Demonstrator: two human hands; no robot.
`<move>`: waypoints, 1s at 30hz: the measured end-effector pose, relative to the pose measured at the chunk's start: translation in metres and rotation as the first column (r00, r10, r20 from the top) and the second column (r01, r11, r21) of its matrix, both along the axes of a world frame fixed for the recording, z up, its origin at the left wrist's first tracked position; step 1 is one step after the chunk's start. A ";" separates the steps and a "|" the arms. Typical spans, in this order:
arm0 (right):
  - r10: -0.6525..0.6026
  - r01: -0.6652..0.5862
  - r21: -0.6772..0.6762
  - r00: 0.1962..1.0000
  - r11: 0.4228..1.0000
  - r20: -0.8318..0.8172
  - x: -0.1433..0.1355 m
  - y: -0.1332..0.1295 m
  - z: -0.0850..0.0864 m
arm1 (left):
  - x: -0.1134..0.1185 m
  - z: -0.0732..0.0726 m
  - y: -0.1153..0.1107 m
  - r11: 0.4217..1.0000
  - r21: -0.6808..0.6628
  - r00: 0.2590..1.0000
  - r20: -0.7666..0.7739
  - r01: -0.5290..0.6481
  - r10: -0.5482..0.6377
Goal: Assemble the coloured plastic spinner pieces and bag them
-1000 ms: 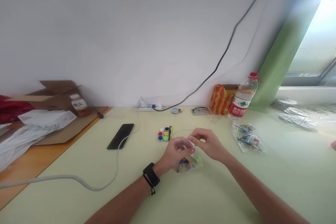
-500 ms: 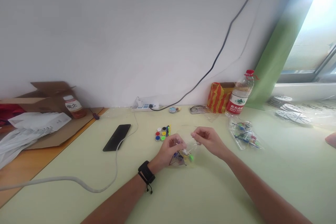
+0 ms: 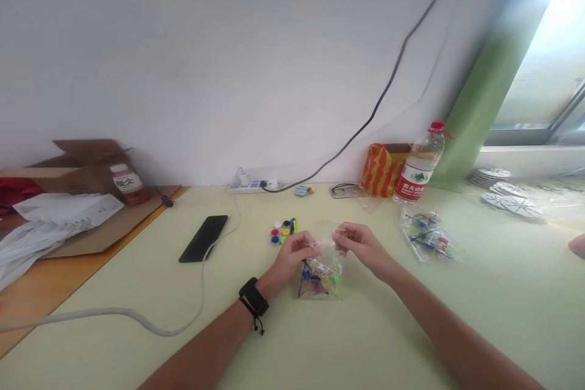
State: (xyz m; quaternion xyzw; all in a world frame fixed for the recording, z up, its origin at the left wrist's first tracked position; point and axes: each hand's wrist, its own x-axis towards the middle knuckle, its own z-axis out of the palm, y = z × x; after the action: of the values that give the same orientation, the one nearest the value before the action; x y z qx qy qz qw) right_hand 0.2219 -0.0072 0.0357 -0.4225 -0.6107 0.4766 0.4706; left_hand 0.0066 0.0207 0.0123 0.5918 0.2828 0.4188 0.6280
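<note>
A clear plastic bag (image 3: 320, 280) with small coloured parts and thin sticks inside hangs between my hands, just above the table. My left hand (image 3: 295, 256) pinches the bag's upper left edge. At its upper right, my right hand (image 3: 361, 247) is closed on the thin plastic. Just beyond my left hand lie several round paint pots (image 3: 275, 233) in white, black, red, yellow, blue and green, with small blue and yellow sticks (image 3: 294, 226) beside them. A second filled clear bag (image 3: 429, 234) lies to the right of my right hand.
A black phone (image 3: 203, 239) and a white cable (image 3: 137, 312) lie on the left. Against the wall are a power strip (image 3: 253, 185), a striped bag (image 3: 381, 172) and a large water bottle (image 3: 415, 173). Patterned discs (image 3: 512, 202) are stacked at right; cardboard (image 3: 86, 237) and a drink bottle (image 3: 130, 184) stand left.
Both hands now hold the bag's top, the right one having come slightly closer. The bag hangs flatter and lower, its coloured contents showing more plainly below the fingers.
</note>
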 end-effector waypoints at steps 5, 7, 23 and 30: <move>-0.007 0.005 -0.021 0.998 1.000 -0.061 0.002 0.000 0.001 | -0.003 0.001 0.006 0.996 0.023 0.995 -0.042 -0.088 0.088; 0.001 -0.004 -0.036 0.997 0.999 -0.082 0.002 0.001 0.000 | -0.004 0.001 0.007 0.994 0.029 0.993 -0.061 -0.101 0.103; -0.013 0.008 -0.041 0.994 0.999 -0.105 0.005 0.008 -0.014 | -0.013 0.006 0.021 0.975 0.011 0.973 -0.057 -0.221 0.222; -0.036 0.038 0.010 0.987 0.999 -0.155 0.005 0.009 -0.018 | -0.013 0.001 0.022 0.972 -0.003 0.972 0.032 -0.234 0.234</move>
State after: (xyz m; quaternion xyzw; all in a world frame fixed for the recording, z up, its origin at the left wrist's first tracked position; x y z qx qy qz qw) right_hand 0.2265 0.0022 0.0179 -0.3926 -0.5673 0.4952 0.5280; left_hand -0.0066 0.0427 0.0136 0.5477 0.3404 0.4995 0.5785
